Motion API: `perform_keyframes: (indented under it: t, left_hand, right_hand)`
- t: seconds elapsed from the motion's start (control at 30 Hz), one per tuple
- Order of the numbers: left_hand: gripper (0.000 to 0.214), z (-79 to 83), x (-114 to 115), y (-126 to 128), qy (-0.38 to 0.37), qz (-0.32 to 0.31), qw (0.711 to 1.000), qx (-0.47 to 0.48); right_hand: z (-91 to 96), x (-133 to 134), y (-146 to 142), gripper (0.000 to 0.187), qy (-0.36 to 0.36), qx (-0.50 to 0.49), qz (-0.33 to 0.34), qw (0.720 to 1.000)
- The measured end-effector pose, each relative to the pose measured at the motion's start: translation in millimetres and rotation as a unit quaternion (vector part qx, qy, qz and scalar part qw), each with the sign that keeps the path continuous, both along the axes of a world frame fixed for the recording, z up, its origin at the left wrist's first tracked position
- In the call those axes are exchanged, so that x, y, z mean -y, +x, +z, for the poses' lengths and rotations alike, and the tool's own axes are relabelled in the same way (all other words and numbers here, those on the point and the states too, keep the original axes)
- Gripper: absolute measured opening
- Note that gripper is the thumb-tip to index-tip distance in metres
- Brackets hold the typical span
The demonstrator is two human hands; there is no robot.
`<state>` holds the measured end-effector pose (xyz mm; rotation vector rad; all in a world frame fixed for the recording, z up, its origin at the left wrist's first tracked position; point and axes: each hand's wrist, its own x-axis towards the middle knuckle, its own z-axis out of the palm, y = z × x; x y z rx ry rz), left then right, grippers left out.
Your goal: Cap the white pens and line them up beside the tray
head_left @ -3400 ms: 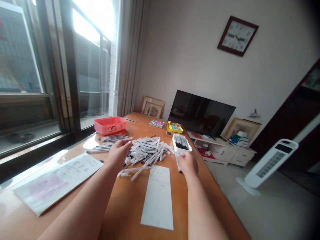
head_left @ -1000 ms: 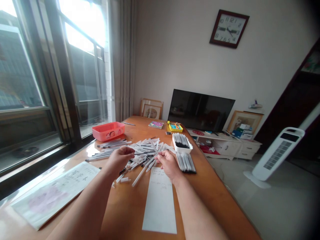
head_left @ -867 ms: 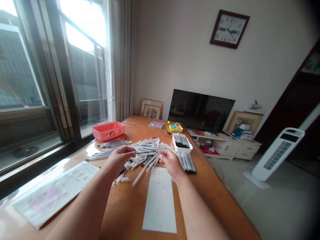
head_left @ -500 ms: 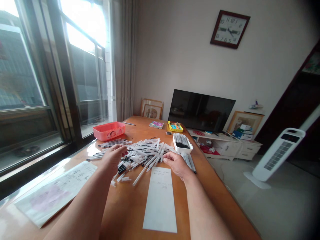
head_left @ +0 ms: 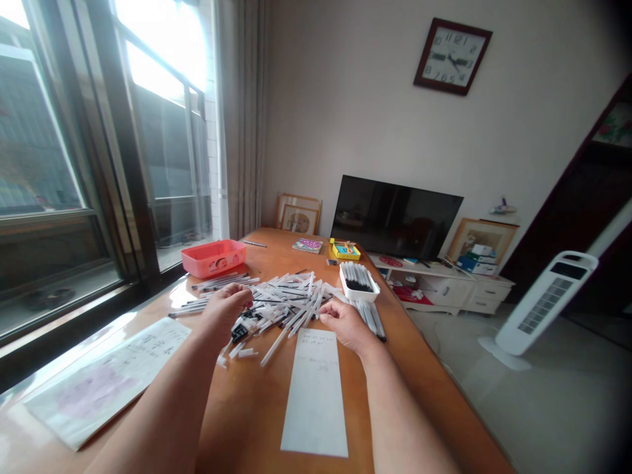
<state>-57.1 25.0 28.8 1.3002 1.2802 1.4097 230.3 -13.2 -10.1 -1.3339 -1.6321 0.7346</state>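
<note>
A heap of several white pens with black parts [head_left: 289, 301] lies in the middle of the orange wooden table [head_left: 257, 408]. My left hand [head_left: 224, 313] rests on the heap's left side, fingers curled down over the pens. My right hand [head_left: 345, 324] is at the heap's right edge, with its fingers pinched together at a pen end. A white tray [head_left: 359, 283] filled with pens stands just beyond my right hand, and a row of finished pens [head_left: 372, 317] lies beside it.
A long white paper strip [head_left: 316, 395] lies near me and a large written sheet [head_left: 106, 372] lies at the left. A pink tub [head_left: 213, 257], a yellow box [head_left: 345, 250] and a small book [head_left: 309, 245] stand farther back. The table's right edge drops to the floor, where a white fan [head_left: 543, 303] stands.
My right hand came from the row of pens by the tray to the heap's right edge. My left hand sank from above the heap onto its left side.
</note>
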Motion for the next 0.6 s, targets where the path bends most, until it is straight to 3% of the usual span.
perform_keyframes:
  t: [0.2, 0.4, 0.6]
  left_hand:
    - [0.013, -4.7, -3.1, -2.2, -0.003, -0.024, 1.0, -0.015]
    - [0.011, -3.8, 2.7, 0.5, 0.004, -0.09, 0.994, -0.06]
    - [0.022, 2.2, 12.2, 13.5, -0.008, -0.093, 0.987, -0.129]
  right_hand:
    - [-1.1, -1.1, 0.5, 0.017, -0.011, 0.014, 0.015, 1.0]
    - [-3.3, -1.1, -9.4, 0.017, -0.029, 0.023, 0.043, 0.998]
    - [-7.8, -1.0, -23.2, 0.017, -0.026, 0.036, 0.061, 0.997]
